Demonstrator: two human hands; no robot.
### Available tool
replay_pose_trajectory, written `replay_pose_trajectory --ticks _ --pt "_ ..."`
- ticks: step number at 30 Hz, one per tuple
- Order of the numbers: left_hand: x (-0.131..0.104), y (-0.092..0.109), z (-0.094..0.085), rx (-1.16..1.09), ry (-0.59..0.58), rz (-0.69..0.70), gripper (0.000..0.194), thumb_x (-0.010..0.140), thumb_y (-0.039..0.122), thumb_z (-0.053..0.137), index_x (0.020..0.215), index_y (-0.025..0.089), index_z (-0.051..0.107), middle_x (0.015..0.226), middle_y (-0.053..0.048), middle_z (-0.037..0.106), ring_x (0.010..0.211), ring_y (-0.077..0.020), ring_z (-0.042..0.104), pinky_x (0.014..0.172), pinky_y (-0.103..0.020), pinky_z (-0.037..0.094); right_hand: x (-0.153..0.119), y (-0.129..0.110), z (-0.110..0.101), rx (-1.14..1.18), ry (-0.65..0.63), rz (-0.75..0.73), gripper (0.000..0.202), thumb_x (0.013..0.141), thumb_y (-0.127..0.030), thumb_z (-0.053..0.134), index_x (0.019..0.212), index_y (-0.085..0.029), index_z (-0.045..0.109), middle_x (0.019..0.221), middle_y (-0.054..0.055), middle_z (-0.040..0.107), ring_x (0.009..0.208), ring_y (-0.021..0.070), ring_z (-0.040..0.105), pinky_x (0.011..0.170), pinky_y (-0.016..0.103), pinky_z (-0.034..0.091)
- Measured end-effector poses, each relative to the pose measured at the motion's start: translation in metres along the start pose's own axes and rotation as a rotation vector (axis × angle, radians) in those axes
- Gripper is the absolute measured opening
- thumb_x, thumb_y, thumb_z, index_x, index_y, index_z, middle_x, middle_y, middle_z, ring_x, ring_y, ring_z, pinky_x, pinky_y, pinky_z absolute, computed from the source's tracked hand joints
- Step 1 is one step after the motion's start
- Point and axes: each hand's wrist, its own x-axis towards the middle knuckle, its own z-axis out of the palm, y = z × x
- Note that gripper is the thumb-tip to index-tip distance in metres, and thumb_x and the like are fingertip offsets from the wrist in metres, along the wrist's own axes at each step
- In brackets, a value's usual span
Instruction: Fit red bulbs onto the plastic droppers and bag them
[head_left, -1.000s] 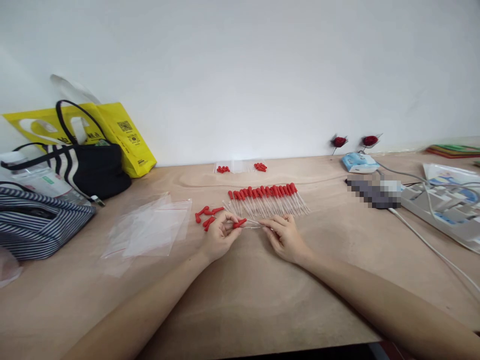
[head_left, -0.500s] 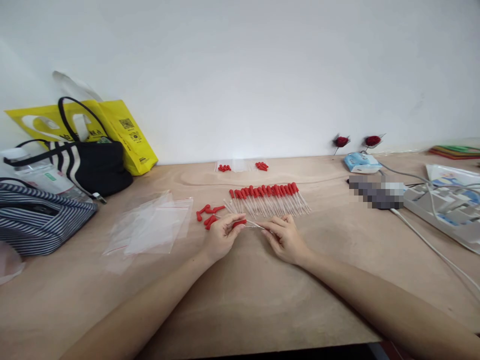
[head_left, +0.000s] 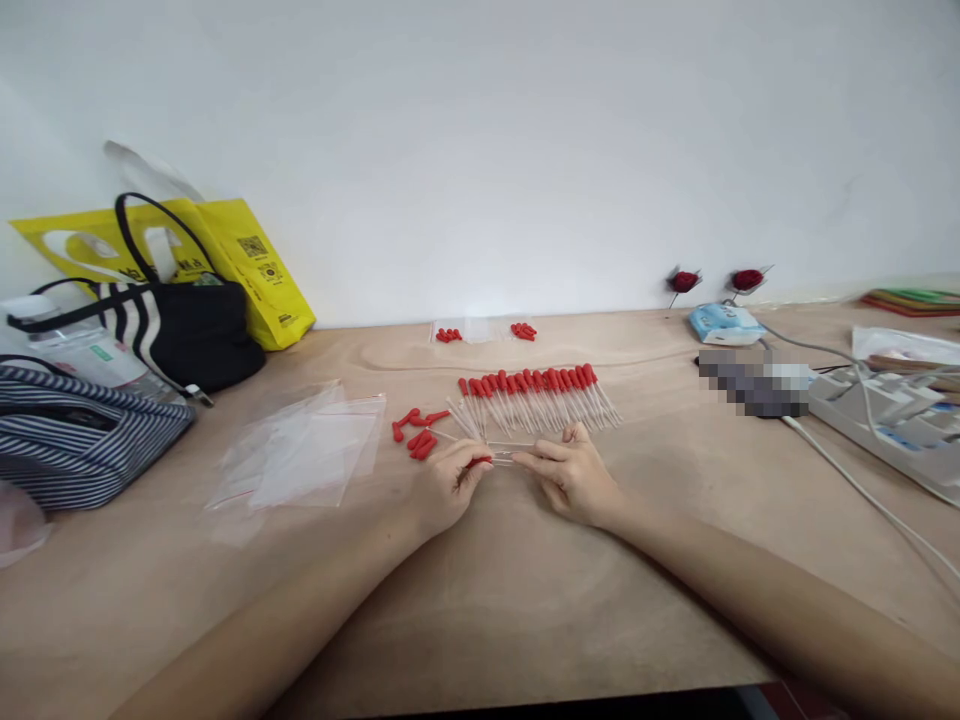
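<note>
At table (head_left: 480,600), left hand (head_left: 446,487) pinches red bulb (head_left: 480,462); right hand (head_left: 576,480), its 3 o'clock, grips clear tube (head_left: 502,458); droppers (head_left: 540,381) at 12.

On the bench (head_left: 487,620), left: yellow bag (head_left: 274,290), printed, by the wall (head_left: 480,150); black bag (head_left: 199,335), pale stripes, in front of it; clear bottle (head_left: 105,362), white cap; striped pouch (head_left: 90,445), nearest. Right: two dark red roses (head_left: 683,281), by the wall; blue-and-white pack (head_left: 725,324), just before them; dark item (head_left: 739,388), pixelated; white power strip (head_left: 862,412), plugs fitted; white cable (head_left: 870,490), running to the right edge; flat coloured stack (head_left: 911,302), far right.
</note>
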Motion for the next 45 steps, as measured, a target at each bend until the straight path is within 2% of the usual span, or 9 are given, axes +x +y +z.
replay_pose_trajectory --ticks 4,10,19,28,34,36,39,42,45 --pt "-0.001 0.003 0.0 0.001 -0.048 0.047 0.013 0.085 0.016 0.043 0.089 0.016 0.055 0.085 -0.006 0.062 0.08 -0.0144 0.058 0.072 -0.025 0.047 0.003 -0.005 0.001 -0.021 0.003 0.013 0.029 0.079 -0.012 0.039 0.096 -0.019 0.062 0.069 0.001 0.059 0.056 0.0106 0.04 0.063 0.03 0.019" --pt "-0.003 0.002 0.001 -0.001 -0.049 0.05 0.011 0.085 0.016 0.043 0.089 0.016 0.053 0.084 -0.005 0.06 0.079 -0.0142 0.057 0.071 -0.025 0.046 0.007 -0.013 0.006 0.047 0.007 0.083 0.024 0.084 -0.017 0.038 0.087 -0.017 0.061 0.07 0.002 0.06 0.057 0.0111 0.041 0.063 0.03 0.018" --pt "0.0 0.002 -0.001 -0.034 -0.118 0.069 0.014 0.085 0.017 0.042 0.09 0.015 0.054 0.084 -0.007 0.061 0.078 -0.0146 0.058 0.071 -0.025 0.047 0.009 -0.012 0.008 0.127 -0.064 0.126 0.024 0.086 -0.018 0.036 0.088 -0.018 0.06 0.072 0.002 0.061 0.06 0.0115 0.044 0.064 0.029 0.019" --pt "0.0 0.0 0.0 -0.03 -0.094 0.071 0.012 0.085 0.016 0.043 0.088 0.015 0.055 0.081 -0.006 0.06 0.075 -0.0142 0.058 0.067 -0.025 0.046 0.011 -0.01 0.009 0.19 -0.092 0.138 0.025 0.088 -0.019 0.035 0.09 -0.017 0.06 0.075 0.002 0.061 0.064 0.0115 0.046 0.064 0.028 0.021" --pt "0.005 -0.002 -0.005 0.058 -0.017 0.087 0.013 0.084 0.019 0.047 0.093 0.018 0.056 0.092 -0.005 0.061 0.089 -0.0167 0.055 0.081 -0.031 0.044 0.017 -0.01 -0.004 -0.012 -0.141 0.103 0.018 0.083 -0.027 0.047 0.087 -0.022 0.064 0.075 0.003 0.062 0.073 0.0153 0.046 0.064 0.03 0.019" --pt "0.006 -0.003 -0.01 0.147 0.035 0.045 0.02 0.083 0.023 0.05 0.101 0.02 0.054 0.104 -0.006 0.058 0.099 -0.0196 0.051 0.088 -0.036 0.039 0.019 -0.007 -0.006 -0.043 -0.144 0.169 0.018 0.082 -0.026 0.047 0.085 -0.022 0.064 0.074 0.003 0.062 0.074 0.0156 0.048 0.065 0.03 0.02" --pt "0.006 -0.009 -0.024 0.276 0.078 -0.085 0.028 0.081 0.026 0.051 0.108 0.019 0.051 0.108 -0.008 0.055 0.104 -0.022 0.048 0.09 -0.039 0.037 0.026 0.008 -0.003 -0.039 -0.061 0.441 0.018 0.082 -0.027 0.046 0.088 -0.023 0.063 0.079 0.003 0.064 0.078 0.0171 0.052 0.067 0.03 0.023" --pt "0.004 -0.019 -0.039 0.388 0.062 -0.194 0.02 0.078 0.025 0.052 0.097 0.018 0.056 0.098 -0.007 0.058 0.094 -0.022 0.051 0.085 -0.038 0.039 0.039 0.03 0.004 -0.075 0.036 0.737 0.021 0.08 -0.028 0.047 0.095 -0.02 0.059 0.077 0.004 0.065 0.079 0.0198 0.055 0.071 0.032 0.026" --pt "0.002 -0.029 -0.049 0.467 0.035 -0.267 0.016 0.076 0.026 0.054 0.089 0.019 0.059 0.091 -0.006 0.058 0.088 -0.022 0.052 0.081 -0.037 0.04 0.053 0.048 0.013 -0.147 0.054 0.906 0.021 0.079 -0.029 0.046 0.092 -0.018 0.057 0.075 0.006 0.065 0.078 0.0218 0.057 0.074 0.035 0.026"
